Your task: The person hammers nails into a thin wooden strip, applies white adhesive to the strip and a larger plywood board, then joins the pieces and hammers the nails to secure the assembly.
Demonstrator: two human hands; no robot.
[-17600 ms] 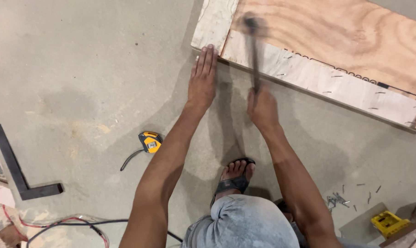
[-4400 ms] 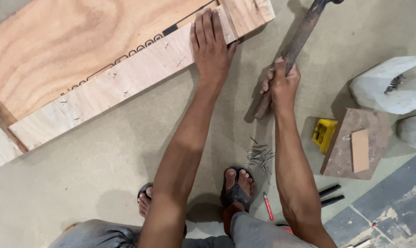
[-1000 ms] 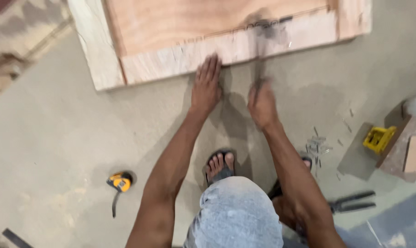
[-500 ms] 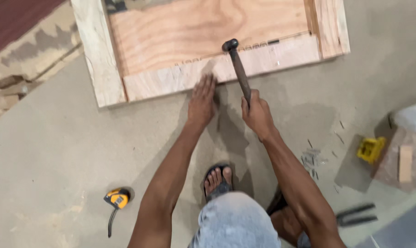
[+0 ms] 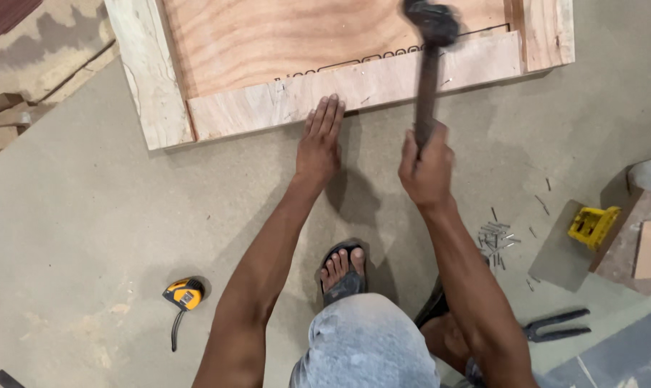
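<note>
A plywood panel with pale wooden edge strips [image 5: 354, 90] lies on the floor at the top of the view. My left hand [image 5: 319, 140] rests flat, fingers together, against the near strip's edge. My right hand [image 5: 426, 167] grips the dark handle of a hammer [image 5: 427, 65], raised and blurred, its black head above the near strip. My sandalled foot [image 5: 342, 269] and bent knee in grey trousers sit below the hands.
A yellow tape measure [image 5: 183, 294] lies on the floor at lower left. Several loose nails [image 5: 496, 237] are scattered right of my arm, with a yellow box [image 5: 591, 226], a wood offcut [image 5: 638, 244] and black pliers [image 5: 559, 325] beyond. Wood scraps lie at far left.
The hammer has swung up and away from the strip, its head now higher over the panel. My left hand stays pressed at the strip's edge. The camera has moved closer.
</note>
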